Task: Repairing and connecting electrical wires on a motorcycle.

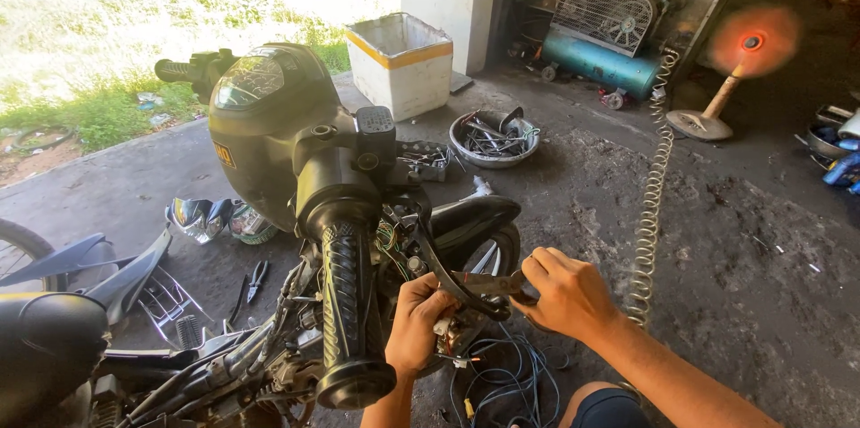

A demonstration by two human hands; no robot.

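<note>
A stripped motorbike fills the left: its black handlebar grip (348, 302) points toward me below the dark olive headlight cowl (269, 114). My left hand (417, 320) is closed around the bundle of wires and connectors under the handlebar. My right hand (564, 292) grips the handles of metal pliers (488, 284), whose jaws point left at the wiring next to my left hand. Blue and coloured loose wires (506, 374) hang below both hands. The front wheel with black mudguard (479, 226) sits just beyond.
A metal bowl of tools (494, 137) and a white foam box (399, 62) stand ahead. A coiled air hose (651, 204) hangs at right, leading to a blue compressor (598, 65). A spinning orange fan (751, 43) stands far right. Removed body panels (107, 271), pliers (255, 277) lie left.
</note>
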